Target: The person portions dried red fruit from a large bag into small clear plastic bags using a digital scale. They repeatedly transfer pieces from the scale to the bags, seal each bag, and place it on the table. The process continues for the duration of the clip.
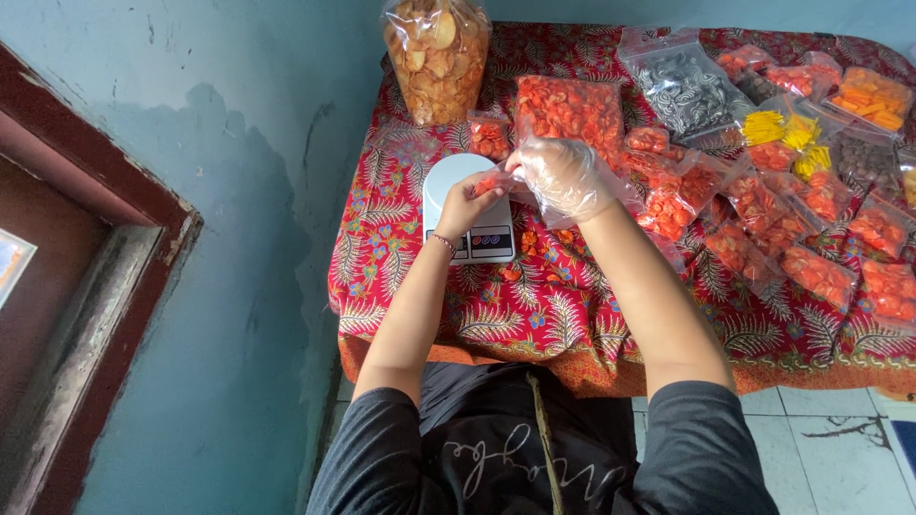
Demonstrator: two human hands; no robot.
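Count, head view: one scale [458, 181], white, round pan, grey display panel toward the person. One big bag of pale chips [436, 57] upright at the far edge of the cloth [534, 305]. One large bag of red chips [570, 107] behind the hands. One bag of dark striped snacks [682, 88]. Two small bundles of yellow sticks [782, 129]. One bag of orange sticks [873, 95] at far right. Small red packets [821, 275]: a dozen or more spread to the right; exact count cannot be told, they overlap. One more small red packet [489, 135] lies just behind the scale.

Grip. Left hand [468, 202]: bare, thin bracelet at the wrist, fingers curled close, pinching the small packet [491, 181] at its left edge. Right hand [563, 176]: covered by a clear plastic glove, fingers bent, thumb and fingertips closed on the same packet from the right. Neither hand is spread; both are nearly closed around it.

Position. The packet sits between the two hands, touching both, over the right part of the scale pan. Whether it rests on the pan or is held just above it cannot be told. The large red bag lies just beyond the right hand.
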